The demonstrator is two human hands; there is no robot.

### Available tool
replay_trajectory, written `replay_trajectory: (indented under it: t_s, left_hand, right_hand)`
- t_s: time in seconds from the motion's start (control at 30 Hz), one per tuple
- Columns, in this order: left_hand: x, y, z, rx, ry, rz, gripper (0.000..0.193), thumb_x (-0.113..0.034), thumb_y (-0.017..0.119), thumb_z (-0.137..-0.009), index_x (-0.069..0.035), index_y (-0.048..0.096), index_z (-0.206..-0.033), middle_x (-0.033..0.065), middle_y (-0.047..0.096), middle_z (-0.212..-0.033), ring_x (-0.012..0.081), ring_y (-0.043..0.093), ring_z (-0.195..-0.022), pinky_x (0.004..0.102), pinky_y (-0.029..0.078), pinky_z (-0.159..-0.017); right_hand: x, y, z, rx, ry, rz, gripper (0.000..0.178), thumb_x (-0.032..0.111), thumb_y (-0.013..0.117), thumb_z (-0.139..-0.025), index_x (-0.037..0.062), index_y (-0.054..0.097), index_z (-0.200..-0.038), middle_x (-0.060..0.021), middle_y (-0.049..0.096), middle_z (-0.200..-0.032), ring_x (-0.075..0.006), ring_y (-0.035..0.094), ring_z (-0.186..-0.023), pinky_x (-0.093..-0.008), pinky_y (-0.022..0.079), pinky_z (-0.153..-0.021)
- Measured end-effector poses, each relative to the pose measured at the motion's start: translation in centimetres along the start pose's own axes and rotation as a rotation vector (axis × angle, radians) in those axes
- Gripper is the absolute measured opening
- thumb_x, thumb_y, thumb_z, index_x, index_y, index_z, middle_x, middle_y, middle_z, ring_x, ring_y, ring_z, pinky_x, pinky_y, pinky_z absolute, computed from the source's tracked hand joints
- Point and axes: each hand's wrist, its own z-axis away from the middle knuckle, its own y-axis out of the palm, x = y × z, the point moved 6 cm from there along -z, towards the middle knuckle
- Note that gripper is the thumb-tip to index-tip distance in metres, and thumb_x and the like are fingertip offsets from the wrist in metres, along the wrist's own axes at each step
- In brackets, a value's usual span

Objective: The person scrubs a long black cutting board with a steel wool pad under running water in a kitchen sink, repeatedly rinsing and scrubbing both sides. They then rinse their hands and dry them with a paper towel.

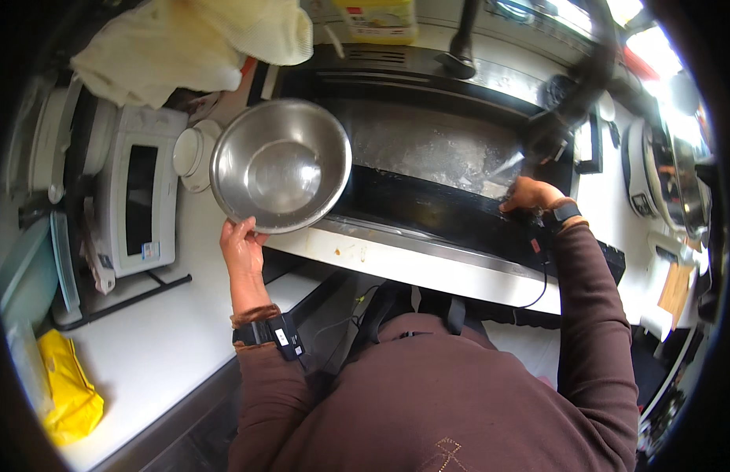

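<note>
My left hand (243,248) grips the near rim of a shiny round metal bowl (282,169), thumb and fingers closed on its edge. The bowl is tilted towards me over the left end of the sink, and its inside looks bare. At the sink's right end, my right hand (531,195) is below the dark faucet (547,138) with its fingers curled; what they hold, if anything, is hidden. A clear streak like running water (502,171) shows beside these fingers. The sink (435,130) has a wet metal bottom with pale bubbles or splashes.
Left of the bowl are stacked white dishes (193,153) and a white microwave-like appliance (141,193). A yellow package (70,389) lies on the left counter. A pale cloth (184,47) hangs at the far left. A yellow-labelled bottle (378,20) stands behind the sink.
</note>
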Motion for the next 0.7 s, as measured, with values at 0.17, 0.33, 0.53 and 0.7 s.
replay_trajectory:
  t_s: [0.17, 0.33, 0.53, 0.7]
  left_hand:
    - [2.1, -9.1, 3.3, -0.180, 0.041, 0.235, 0.024, 0.002, 0.055, -0.081, 0.000, 0.057, -0.105, 0.0100, 0.064, -0.099, 0.0227, 0.065, -0.089, 0.0387, 0.059, -0.077]
    - [4.4, -18.9, 4.2, -0.383, 0.116, 0.364, 0.016, -0.006, 0.061, -0.085, 0.000, 0.059, -0.100, 0.0091, 0.066, -0.095, 0.0224, 0.064, -0.093, 0.0390, 0.054, -0.087]
    - [8.6, -19.0, 5.2, -0.567, -0.111, 0.494, 0.053, -0.029, 0.068, -0.089, 0.003, 0.048, -0.127, 0.0128, 0.062, -0.110, 0.0281, 0.062, -0.101, 0.0422, 0.050, -0.094]
    - [8.4, -7.0, 7.6, -0.376, -0.300, -0.156, 0.048, -0.021, 0.066, -0.088, -0.003, 0.051, -0.131, 0.0156, 0.062, -0.109, 0.0270, 0.063, -0.096, 0.0388, 0.054, -0.082]
  right_hand:
    - [0.4, -1.0, -1.9, 0.055, -0.046, 0.162, 0.051, 0.039, 0.075, -0.077, 0.0001, 0.069, -0.108, -0.0148, 0.071, -0.102, -0.0264, 0.065, -0.092, -0.0358, 0.048, -0.083]
    - [1.6, -5.3, -0.3, -0.142, -0.081, 0.149, 0.052, 0.038, 0.075, -0.077, 0.0038, 0.066, -0.115, -0.0169, 0.068, -0.110, -0.0293, 0.064, -0.100, -0.0361, 0.047, -0.088]
    - [2.0, -8.0, 3.0, -0.310, -0.063, 0.148, 0.052, 0.038, 0.074, -0.078, 0.0070, 0.064, -0.119, -0.0164, 0.065, -0.118, -0.0293, 0.061, -0.109, -0.0366, 0.046, -0.093]
    - [0.9, -6.7, 1.5, -0.241, -0.057, 0.091, 0.053, 0.038, 0.074, -0.079, 0.0097, 0.062, -0.122, -0.0160, 0.062, -0.125, -0.0293, 0.058, -0.116, -0.0370, 0.044, -0.096]
